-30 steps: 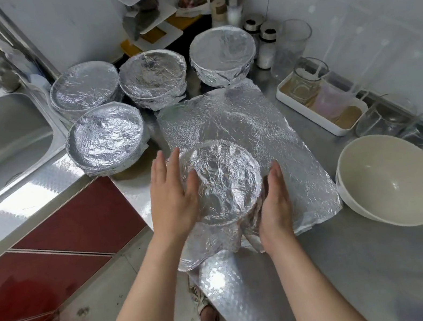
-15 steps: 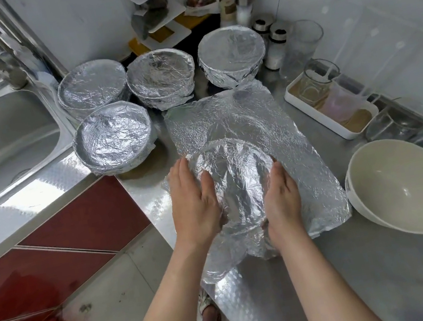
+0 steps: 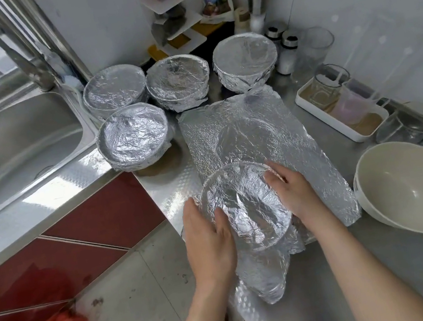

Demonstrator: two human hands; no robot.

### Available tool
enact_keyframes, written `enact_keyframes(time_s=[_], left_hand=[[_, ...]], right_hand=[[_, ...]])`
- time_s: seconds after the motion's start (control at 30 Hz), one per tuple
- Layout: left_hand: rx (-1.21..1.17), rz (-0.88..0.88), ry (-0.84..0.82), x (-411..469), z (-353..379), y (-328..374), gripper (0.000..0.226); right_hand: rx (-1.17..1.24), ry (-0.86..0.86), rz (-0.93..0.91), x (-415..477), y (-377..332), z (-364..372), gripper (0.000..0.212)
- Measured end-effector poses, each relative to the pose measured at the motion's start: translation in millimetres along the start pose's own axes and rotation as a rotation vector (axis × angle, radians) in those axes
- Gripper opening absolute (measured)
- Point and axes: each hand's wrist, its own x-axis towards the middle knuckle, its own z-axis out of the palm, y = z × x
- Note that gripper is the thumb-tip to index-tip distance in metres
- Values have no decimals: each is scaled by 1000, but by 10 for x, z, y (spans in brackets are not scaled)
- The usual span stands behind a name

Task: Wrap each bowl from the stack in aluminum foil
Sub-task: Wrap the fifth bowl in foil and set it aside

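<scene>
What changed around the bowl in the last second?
Both hands slid round the foil-covered bowl: left hand from its top to the near-left rim, right hand from the near-right side to the far-right rim, both gripping. The four wrapped bowls, foil sheet and bare bowl stayed put.

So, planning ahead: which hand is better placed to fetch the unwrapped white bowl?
Probably the right hand: it holds the foil-covered bowl on its right, nearest the white bowl; the left hand is opposite.
</scene>
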Motion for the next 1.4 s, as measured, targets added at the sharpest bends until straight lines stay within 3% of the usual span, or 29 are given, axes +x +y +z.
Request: enact_keyframes(time_s=[0.07, 0.3, 0.43, 0.63, 0.83, 1.0, 1.17, 1.27, 1.4], left_hand=[[40, 42, 45, 177, -54, -6, 56], [132, 195, -170, 677, 49, 107, 45], [89, 189, -149, 686, 72, 41, 42], [-109, 90, -94, 592, 73, 74, 37], [-450, -147, 85, 302, 10, -57, 31], [-522, -300, 147, 148, 119, -236, 33], [-358, -263, 105, 109, 28, -159, 44], [-307, -141, 100, 280, -90, -89, 48], [-226, -44, -38, 658, -92, -16, 38]], right_hand=[[-25, 6, -31, 39, -15, -25, 48], [-107, 12, -55, 84, 4, 75, 43], [-113, 4, -47, 100, 7, 87, 43], [-59, -63, -54, 102, -53, 4, 42], [-295, -362, -128, 331, -496, 60, 39], [-481, -514, -163, 580, -605, 257, 37], [-383, -466, -122, 647, -503, 68, 51], [-175, -411, -32, 527, -368, -391, 52], [-9, -518, 89, 177, 16, -809, 63]])
